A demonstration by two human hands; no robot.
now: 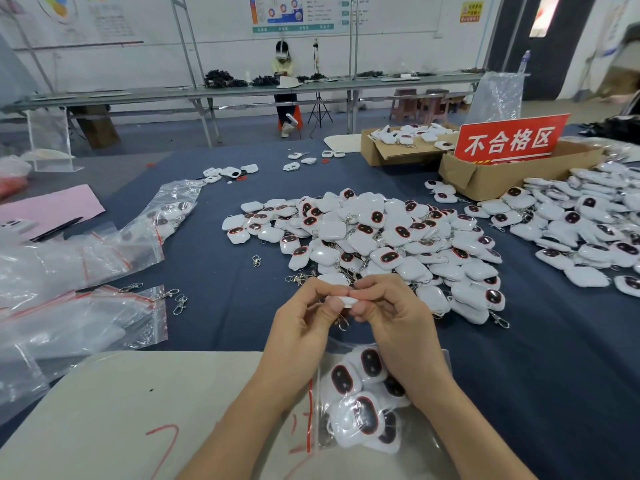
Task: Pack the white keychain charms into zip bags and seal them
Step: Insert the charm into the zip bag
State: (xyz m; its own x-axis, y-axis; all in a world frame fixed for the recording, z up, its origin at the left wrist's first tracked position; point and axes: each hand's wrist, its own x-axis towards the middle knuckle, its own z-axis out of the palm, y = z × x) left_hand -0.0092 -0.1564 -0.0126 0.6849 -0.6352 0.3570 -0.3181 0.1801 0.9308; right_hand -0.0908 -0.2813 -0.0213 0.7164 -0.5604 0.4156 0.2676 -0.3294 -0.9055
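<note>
My left hand (304, 317) and my right hand (388, 310) meet above the table, and together they pinch one white keychain charm (346, 301). Its metal clasp (343, 323) hangs below my fingers. Under my wrists lies a zip bag (360, 403) with a red seal strip, holding several white charms with dark oval faces. A big heap of loose white charms (374, 237) covers the blue cloth just beyond my hands.
Empty zip bags (79, 317) and a filled one (162, 216) lie at the left, with loose clasps (178, 301) nearby. A second charm heap (585, 233) sits at the right. Cardboard boxes (491, 178) with a red sign stand at the back right. A beige board (138, 410) lies near me.
</note>
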